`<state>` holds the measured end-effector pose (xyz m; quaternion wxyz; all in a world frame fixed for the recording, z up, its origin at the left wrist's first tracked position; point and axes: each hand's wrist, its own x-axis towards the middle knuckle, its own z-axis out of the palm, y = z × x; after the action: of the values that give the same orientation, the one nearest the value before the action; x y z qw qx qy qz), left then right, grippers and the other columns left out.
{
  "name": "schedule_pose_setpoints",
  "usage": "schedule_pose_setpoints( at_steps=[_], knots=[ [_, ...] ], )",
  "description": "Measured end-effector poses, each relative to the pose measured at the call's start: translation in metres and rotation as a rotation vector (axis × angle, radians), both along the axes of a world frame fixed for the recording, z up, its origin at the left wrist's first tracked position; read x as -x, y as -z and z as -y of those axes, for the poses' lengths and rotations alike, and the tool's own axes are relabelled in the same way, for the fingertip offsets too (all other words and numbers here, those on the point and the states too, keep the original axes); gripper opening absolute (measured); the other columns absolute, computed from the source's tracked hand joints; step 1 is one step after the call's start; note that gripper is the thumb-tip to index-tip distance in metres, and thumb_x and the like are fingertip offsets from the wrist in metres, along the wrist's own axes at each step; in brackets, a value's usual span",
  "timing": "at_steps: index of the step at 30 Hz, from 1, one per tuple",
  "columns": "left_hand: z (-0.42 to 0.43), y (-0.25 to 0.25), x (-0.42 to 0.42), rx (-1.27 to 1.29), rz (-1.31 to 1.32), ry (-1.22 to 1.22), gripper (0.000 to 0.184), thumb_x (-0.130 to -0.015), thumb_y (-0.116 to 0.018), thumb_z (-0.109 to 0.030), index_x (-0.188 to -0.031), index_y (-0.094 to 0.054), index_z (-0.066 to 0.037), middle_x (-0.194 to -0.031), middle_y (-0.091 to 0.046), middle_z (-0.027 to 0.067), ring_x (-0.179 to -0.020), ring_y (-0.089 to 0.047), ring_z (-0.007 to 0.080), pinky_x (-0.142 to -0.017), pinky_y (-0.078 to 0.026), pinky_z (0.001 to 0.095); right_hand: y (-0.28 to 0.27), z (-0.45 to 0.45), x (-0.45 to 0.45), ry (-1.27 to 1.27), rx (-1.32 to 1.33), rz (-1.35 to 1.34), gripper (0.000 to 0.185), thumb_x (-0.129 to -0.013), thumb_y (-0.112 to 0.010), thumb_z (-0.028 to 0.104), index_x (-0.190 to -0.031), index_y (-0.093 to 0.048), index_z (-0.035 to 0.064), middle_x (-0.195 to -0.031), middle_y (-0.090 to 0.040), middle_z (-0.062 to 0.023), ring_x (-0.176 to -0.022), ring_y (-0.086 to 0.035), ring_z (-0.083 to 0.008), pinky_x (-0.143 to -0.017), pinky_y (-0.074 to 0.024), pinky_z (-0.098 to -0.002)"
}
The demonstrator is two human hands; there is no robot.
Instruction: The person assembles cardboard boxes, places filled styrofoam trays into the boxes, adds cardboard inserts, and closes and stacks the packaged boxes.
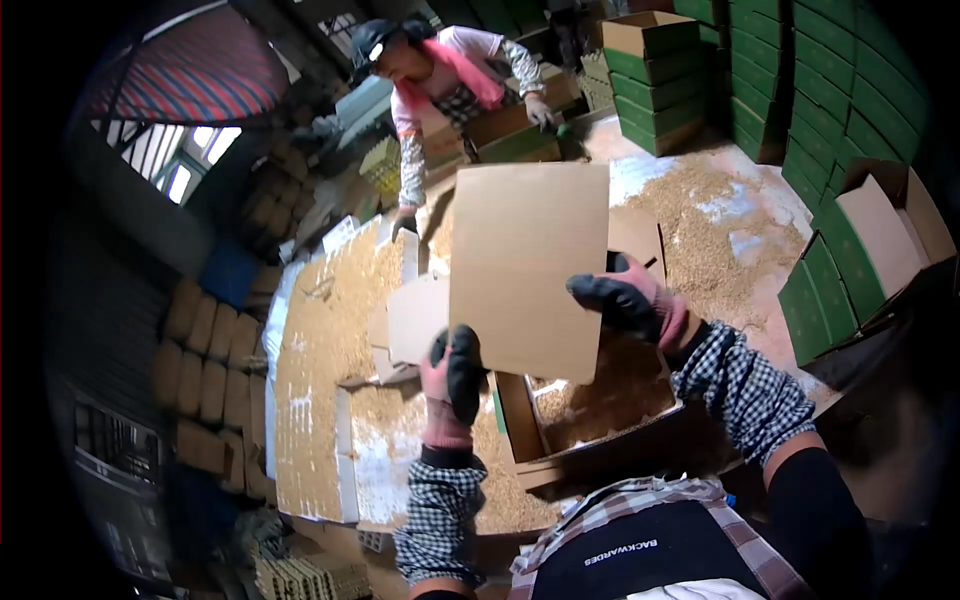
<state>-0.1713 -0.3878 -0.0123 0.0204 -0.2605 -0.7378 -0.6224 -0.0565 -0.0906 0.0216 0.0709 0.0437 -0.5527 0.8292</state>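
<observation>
A flat brown cardboard sheet (528,265) is held up in front of me, above an open carton. My left hand (452,385), in a pink and black work glove, pinches its lower left edge. On the right edge, my right hand (635,300) grips the sheet in a matching glove. The open carton (515,415) below contains loose tan, chaff-like material (610,395), and the sheet hides its far part. A paler cardboard piece (418,318) lies just left of the sheet.
A co-worker (455,75) stands across the table beside another carton (515,140). Tan granular material (340,350) covers much of the tabletop. Green cartons (655,85) are stacked at the back right, and an open green carton (870,240) stands at right. Egg trays (310,578) lie lower left.
</observation>
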Motion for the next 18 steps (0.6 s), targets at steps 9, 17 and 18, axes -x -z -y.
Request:
schedule_pose_setpoints(
  at_steps=[9,17,18],
  knots=[
    [-0.022,-0.066,-0.045,-0.153,-0.022,-0.248,0.030,-0.093,-0.057,-0.006,-0.121,-0.060,0.005,-0.111,-0.066,0.0115,-0.097,-0.064,0.0188,-0.083,-0.053,0.0307,0.003,-0.008,0.004,0.575,-0.268,-0.091,0.038,-0.076,-0.081,0.019,-0.104,-0.066,-0.0024,-0.096,-0.070,-0.0095,-0.085,-0.064,-0.0141,-0.079,-0.0527,-0.0296],
    [-0.077,-0.032,-0.072,0.387,-0.726,-0.231,0.107,-0.068,-0.086,-0.027,-0.149,-0.020,-0.002,-0.144,-0.037,0.0232,-0.134,-0.033,0.0387,-0.112,-0.027,0.0504,0.059,-0.056,-0.004,0.729,0.105,-0.365,0.049,-0.080,-0.074,0.007,-0.125,-0.055,-0.0032,-0.122,-0.062,-0.0145,-0.109,-0.061,-0.0242,-0.097,-0.0489,-0.0373],
    [-0.081,-0.034,-0.062,0.308,-0.669,-0.214,0.108,-0.069,-0.086,-0.024,-0.150,-0.018,-0.001,-0.146,-0.035,0.0212,-0.134,-0.034,0.0363,-0.111,-0.028,0.0491,0.048,-0.049,-0.013,0.740,-0.247,-0.365,0.060,-0.081,-0.075,0.011,-0.133,-0.049,-0.0028,-0.129,-0.058,-0.0155,-0.119,-0.057,-0.0258,-0.103,-0.0448,-0.0395]
  ],
)
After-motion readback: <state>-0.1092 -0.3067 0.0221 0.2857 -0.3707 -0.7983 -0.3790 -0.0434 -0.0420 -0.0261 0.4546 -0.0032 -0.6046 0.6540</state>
